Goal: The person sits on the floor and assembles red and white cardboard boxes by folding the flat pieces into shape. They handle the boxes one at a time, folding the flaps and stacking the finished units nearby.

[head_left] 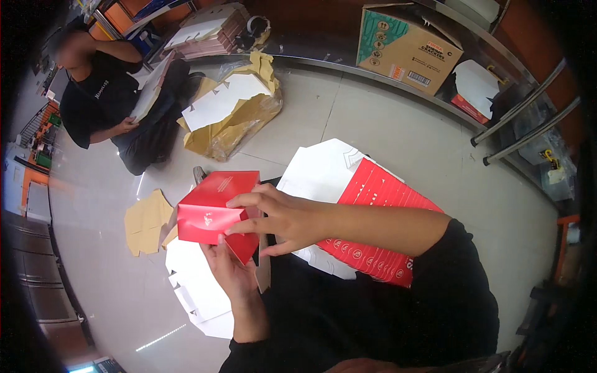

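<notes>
Between my hands is a red folded carton (214, 193) with small white print on two faces. My left hand (229, 270) holds it from below, its thumb against the near lower edge. Over the carton's right side reaches my right hand (277, 221), fingers bent onto the top face and the front edge. Just right of my forearm lies a fanned stack of flat red cartons (367, 255). White carton sheets (317, 165) stick out from its far side. Below the left hand, a white die-cut blank (196, 289) rests on the floor.
A co-worker (118, 93) in black sits at far left, holding flat cardboard. Torn brown wrapping (267, 74) surrounds white blanks (227, 99). A brown cardboard piece (146, 221) lies left. Flat cartons (208, 31) and a large cardboard box (404, 53) stand on the low shelf; metal legs (528, 112) are at right.
</notes>
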Demonstrator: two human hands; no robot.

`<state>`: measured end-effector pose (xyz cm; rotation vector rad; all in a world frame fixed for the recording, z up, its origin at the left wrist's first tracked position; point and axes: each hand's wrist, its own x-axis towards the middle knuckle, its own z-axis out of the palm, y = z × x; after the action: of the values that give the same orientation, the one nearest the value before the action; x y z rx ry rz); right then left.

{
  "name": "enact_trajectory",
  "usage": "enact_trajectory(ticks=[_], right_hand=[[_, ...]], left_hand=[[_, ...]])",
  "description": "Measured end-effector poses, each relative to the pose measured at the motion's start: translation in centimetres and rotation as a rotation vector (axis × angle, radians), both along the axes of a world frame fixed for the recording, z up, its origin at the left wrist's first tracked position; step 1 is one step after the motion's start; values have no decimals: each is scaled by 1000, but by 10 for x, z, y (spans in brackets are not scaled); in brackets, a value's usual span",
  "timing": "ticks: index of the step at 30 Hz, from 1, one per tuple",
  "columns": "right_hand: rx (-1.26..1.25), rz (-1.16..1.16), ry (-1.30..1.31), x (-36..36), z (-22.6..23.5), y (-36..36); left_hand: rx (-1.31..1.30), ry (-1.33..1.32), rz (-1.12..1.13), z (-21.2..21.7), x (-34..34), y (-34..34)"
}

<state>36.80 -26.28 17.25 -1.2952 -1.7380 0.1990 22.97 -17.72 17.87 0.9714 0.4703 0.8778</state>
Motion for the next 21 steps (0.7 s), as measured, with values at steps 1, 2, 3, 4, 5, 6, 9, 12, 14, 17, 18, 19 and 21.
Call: enact_trajectory(ticks=[1, 2, 3, 4, 5, 6, 9, 12, 14, 17, 18, 19, 21], right_hand=[[-20, 21, 29, 1, 1, -1], [-2, 46, 52, 2, 1, -1], [14, 69, 77, 4, 1, -1], [30, 94, 102, 6, 0, 0], [27, 91, 121, 7, 0, 1], [24, 90, 141, 8, -1, 2], [64, 69, 245, 12, -5, 4], [98, 46, 271, 15, -11, 6], [90, 4, 212, 15, -6, 4], [120, -91, 225, 12, -4, 5], [134, -119, 239, 11, -5, 6], [139, -139, 234, 10, -5, 5], [155, -160, 111, 13, -5, 3]], left_hand=[[5, 7, 6, -6, -1, 3], [9, 14, 14, -9, -2, 6], [-9, -11, -40, -8, -2, 7], [-26, -35, -93, -6, -3, 9], [-42, -58, -140, -4, -4, 10], [-60, -61, -197, -5, -5, 12], [-158, -92, -268, -10, -6, 21], [-242, -169, -211, -11, -2, 22], [-153, -126, -228, -6, 1, 17], [-102, -97, -222, -7, 6, 4], [-95, -93, -215, -8, 7, 2], [-91, -88, -215, -8, 9, 0], [-109, -100, -240, -5, 10, 1]])
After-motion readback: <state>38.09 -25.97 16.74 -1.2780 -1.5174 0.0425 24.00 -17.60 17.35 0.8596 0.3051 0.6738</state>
